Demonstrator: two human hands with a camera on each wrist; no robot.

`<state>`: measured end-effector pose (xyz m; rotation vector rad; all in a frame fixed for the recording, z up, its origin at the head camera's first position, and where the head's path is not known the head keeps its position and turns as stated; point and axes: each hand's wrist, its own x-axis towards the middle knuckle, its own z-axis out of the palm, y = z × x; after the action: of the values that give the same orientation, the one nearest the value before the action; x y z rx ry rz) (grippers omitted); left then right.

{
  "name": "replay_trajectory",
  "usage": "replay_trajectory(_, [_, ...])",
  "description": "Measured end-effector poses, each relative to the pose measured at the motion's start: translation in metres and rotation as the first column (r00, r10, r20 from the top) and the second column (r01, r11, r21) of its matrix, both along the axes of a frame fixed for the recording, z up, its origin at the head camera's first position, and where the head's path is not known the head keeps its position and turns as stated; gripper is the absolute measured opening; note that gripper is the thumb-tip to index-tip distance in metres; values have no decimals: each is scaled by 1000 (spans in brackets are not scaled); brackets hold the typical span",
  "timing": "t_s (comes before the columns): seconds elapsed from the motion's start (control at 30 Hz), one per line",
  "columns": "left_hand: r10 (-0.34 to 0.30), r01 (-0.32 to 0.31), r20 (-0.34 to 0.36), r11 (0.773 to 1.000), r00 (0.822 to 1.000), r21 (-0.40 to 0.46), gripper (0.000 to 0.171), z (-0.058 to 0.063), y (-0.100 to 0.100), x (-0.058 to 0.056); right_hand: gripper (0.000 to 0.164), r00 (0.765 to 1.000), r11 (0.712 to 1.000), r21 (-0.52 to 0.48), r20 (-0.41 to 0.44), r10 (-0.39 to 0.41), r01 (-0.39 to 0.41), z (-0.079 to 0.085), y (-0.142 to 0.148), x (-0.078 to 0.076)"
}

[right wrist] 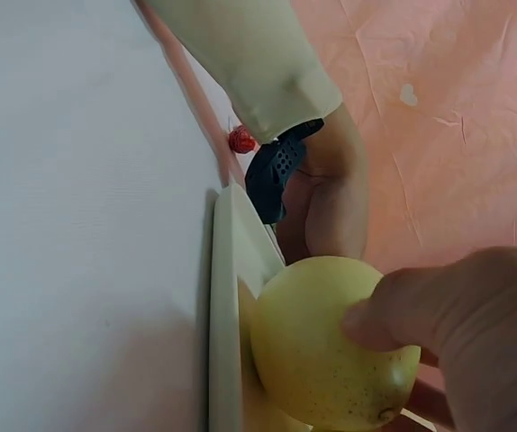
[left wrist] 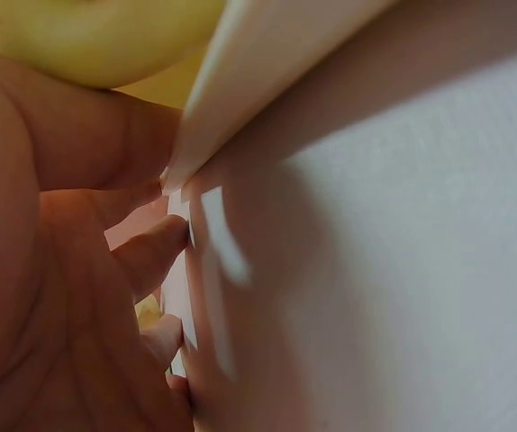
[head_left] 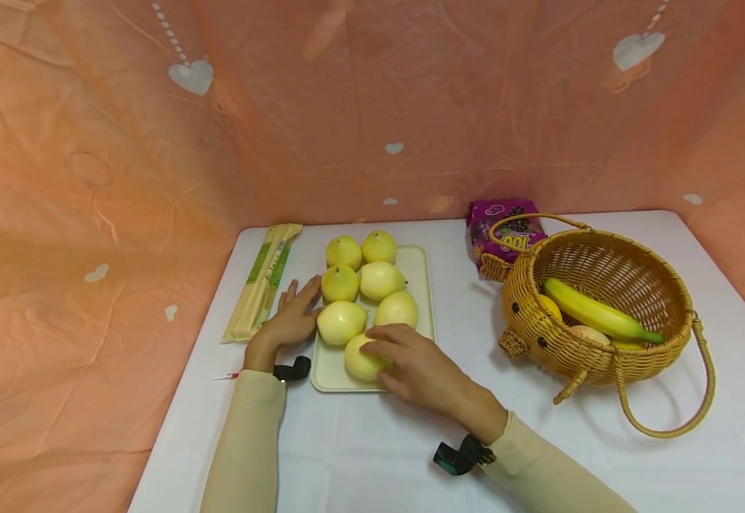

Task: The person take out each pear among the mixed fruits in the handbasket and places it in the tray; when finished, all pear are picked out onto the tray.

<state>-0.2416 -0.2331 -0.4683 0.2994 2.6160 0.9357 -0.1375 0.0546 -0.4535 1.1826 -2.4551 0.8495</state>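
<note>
A cream rectangular tray point(head_left: 419, 262) carries several pale yellow pears point(head_left: 342, 323), crowded together in rough rows. My right hand point(head_left: 420, 367) grips the pear point(head_left: 362, 358) nearest the tray's front edge. In the right wrist view the thumb lies across this pear point(right wrist: 317, 342), with fingertips showing behind it; the fruit sits low, against the tray's inside. At the tray's left side my left hand point(head_left: 293, 320) rests with its fingers stretched out. The left wrist view shows those fingers point(left wrist: 155, 256) reaching down by the tray's rim point(left wrist: 231, 81), the thumb side right at it.
A wicker basket point(head_left: 674, 281) with looped handles stands at the right, holding a banana point(head_left: 597, 311) and other fruit. Behind it lies a purple package point(head_left: 507, 231). A long beige-and-green packet point(head_left: 260, 285) lies left of the tray. A small red object point(right wrist: 241, 139) is near the left sleeve.
</note>
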Motion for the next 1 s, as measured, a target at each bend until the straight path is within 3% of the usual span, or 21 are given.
replay_trajectory(0.73, [-3,3,-12,1000,1000,-9,71,-4,-2,-2,60,998,994,-111,68,-1,8,-5,19,8])
replay_trajectory(1.0, [6,-7,8,1000,1000,14,72,0,-2,1,63,986,984,-173,167,-4,33,-3,34,13])
